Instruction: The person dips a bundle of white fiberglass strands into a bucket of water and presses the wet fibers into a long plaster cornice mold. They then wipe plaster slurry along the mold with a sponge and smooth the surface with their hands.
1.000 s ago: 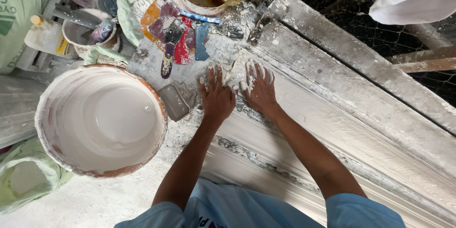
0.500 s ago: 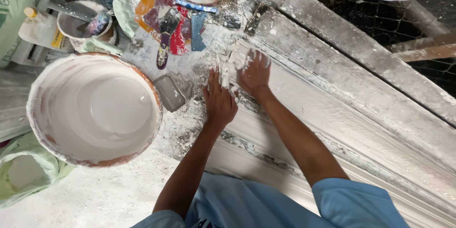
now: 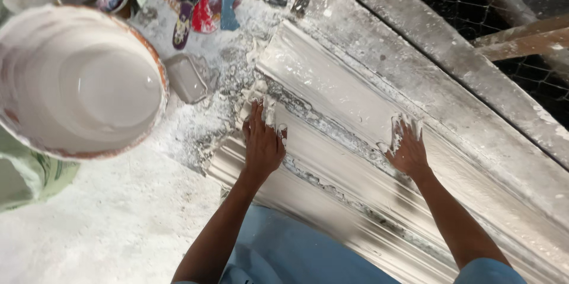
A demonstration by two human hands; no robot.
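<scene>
Since the earlier frames the hands have parted: they lay side by side at the near end of the moulding (image 3: 355, 142), and now the right hand (image 3: 408, 149) has slid well along it while the left hand (image 3: 262, 145) stays by the end. The view has also tipped, so the bucket (image 3: 35, 142) sits closer to the left edge.

Both hands lie flat, fingers spread, palms pressed on wet white plaster; neither pinches or holds anything. The step in hand looks like smoothing or spreading plaster by hand along the long ridged moulding, which runs diagonally from the middle of the view toward the lower right. A rough, crumbly seam (image 3: 320, 124) shows between the hands, so the next move likely calls for even pressure along the length, following the grooves without dragging plaster out of them.

The moulding rests on a long grey plank (image 3: 450, 76) crusted with dried plaster. To the left stands the big bucket, white inside with an orange rim, and just beside it a small square trowel blade (image 3: 188, 76) lies in spilled powder. Beyond it are a paint-smeared rag and tools (image 3: 201, 0), blurred. The floor (image 3: 106, 225) is dusted white. Wire mesh (image 3: 474, 0) and timber (image 3: 521, 38) fill the upper right. A blue shirt (image 3: 296, 254) shows at the bottom.
</scene>
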